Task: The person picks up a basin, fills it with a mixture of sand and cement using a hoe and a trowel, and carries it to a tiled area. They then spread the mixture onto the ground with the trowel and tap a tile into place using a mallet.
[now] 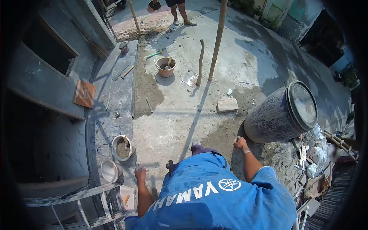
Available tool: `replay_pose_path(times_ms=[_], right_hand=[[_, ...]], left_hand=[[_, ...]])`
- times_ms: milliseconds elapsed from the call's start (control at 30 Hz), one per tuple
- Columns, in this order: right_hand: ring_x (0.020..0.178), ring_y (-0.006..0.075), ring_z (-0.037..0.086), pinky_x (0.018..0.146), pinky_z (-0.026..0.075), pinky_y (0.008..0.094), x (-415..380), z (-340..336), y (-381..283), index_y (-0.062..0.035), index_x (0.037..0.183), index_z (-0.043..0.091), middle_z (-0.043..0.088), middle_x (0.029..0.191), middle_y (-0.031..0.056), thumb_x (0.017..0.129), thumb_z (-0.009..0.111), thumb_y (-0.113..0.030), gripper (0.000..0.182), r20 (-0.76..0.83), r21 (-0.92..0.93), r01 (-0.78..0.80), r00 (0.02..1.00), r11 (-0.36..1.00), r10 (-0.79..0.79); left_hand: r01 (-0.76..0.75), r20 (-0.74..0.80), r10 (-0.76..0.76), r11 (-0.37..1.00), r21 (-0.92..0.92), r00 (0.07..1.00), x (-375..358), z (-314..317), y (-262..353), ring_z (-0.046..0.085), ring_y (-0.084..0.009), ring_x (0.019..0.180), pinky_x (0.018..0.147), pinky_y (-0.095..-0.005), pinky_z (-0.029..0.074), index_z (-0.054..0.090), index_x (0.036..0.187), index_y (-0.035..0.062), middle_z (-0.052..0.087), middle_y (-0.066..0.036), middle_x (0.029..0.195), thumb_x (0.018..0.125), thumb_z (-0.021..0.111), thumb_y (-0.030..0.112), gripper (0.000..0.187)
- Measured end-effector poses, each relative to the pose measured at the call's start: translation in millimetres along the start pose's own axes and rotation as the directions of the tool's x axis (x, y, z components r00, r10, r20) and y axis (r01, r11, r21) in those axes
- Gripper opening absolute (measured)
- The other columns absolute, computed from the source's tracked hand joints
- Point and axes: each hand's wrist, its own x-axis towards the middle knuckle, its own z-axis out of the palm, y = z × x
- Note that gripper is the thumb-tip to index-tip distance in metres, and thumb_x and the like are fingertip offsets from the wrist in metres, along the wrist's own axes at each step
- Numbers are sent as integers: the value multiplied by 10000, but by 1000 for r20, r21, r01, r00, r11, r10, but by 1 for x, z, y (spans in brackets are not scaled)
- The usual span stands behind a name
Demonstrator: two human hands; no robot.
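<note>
Hanging beside the lidded drum (270, 113), the right hand (240, 143) looks curled; the left hand (140, 174) is near the mortar bucket (132, 148), which sits on the tiled ledge (123, 88) just beside the pale bucket (111, 171). From out here I can't tell whether either grips anything

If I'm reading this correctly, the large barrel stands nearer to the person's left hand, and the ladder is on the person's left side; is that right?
Not quite: in the head view, the large barrel stands nearer to the right hand. The ladder is on the left side, as you say.
</note>
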Motion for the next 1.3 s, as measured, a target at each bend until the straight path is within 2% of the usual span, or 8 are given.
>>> replay_pose_path(times_ms=[100,267,600,900,1000,1033,1133,1300], right_hand=[[525,145,573,452,444,281,13,-25,-16,-45,774,549,596,640,54,777,647,-10,105,-86,336,87,994,938,-62],[517,134,567,448,436,273,22,-61,-30,-43,734,553,583,616,46,793,658,-48,120,-318,143,185,939,972,-132],[519,127,570,459,443,271,0,-20,-5,-43,684,574,589,590,43,736,714,-88,156,-479,355,-172,811,919,336],[676,166,597,625,488,297,-8,-31,-94,-35,853,628,644,763,76,567,758,-48,315,-464,351,-247,792,903,397],[560,88,479,496,381,228,30,-27,-62,1,883,589,510,642,-10,603,594,84,292,-474,432,-92,823,897,312],[553,90,479,491,384,233,28,-37,-92,0,878,587,517,644,3,621,577,79,269,-442,459,-178,804,870,398],[583,119,525,528,437,260,62,-57,-86,-3,907,612,584,704,44,691,543,66,237,-227,690,-226,834,687,502],[485,159,552,417,428,291,181,-145,-34,1,875,563,573,618,74,798,476,21,118,-134,505,-183,949,844,286]], left_hand=[[19,154,-50,980,198,987,10,61,37,607,-154,599,483,-286,474,579,862,21,619,-76,719,798,651,97,123],[75,263,-145,963,259,954,28,119,102,620,-160,608,487,-294,483,573,857,17,621,-75,722,787,675,122,162],[31,346,-277,818,574,896,204,198,214,623,-210,612,465,-311,482,497,874,25,587,-94,732,767,659,20,195],[-549,714,-138,546,633,686,362,374,380,591,-163,580,474,-288,444,537,686,73,617,-59,669,791,607,26,135],[-837,839,1,82,541,543,338,470,452,603,-258,579,584,-393,462,618,719,-13,617,-157,625,833,640,286,320],[-796,839,-29,301,525,543,317,508,479,603,-331,636,629,-418,466,640,677,4,616,-200,647,848,615,387,420],[-847,867,69,263,462,494,267,622,521,606,-381,699,671,-449,465,633,693,-22,611,-235,691,845,581,476,524],[-946,946,101,141,292,307,196,772,517,582,-329,599,597,-423,443,597,701,-32,595,-213,656,837,619,409,463]])
